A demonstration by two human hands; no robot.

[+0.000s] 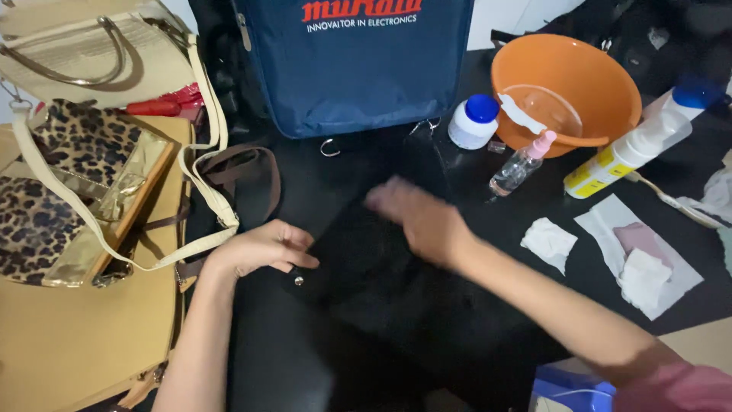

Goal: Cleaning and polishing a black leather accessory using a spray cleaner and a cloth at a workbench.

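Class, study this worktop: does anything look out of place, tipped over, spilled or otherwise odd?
Two containers lie tipped on their sides near the orange bowl: the small clear spray bottle with a pink top, and the white and yellow bottle. No spill shows. Crumpled white wipes lie scattered to the right. Both hands rest on the black bag.

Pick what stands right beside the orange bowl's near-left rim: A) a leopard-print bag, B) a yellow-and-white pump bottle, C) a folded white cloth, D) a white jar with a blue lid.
D: the white jar with a blue lid stands just left of the orange bowl, nearly touching its rim.
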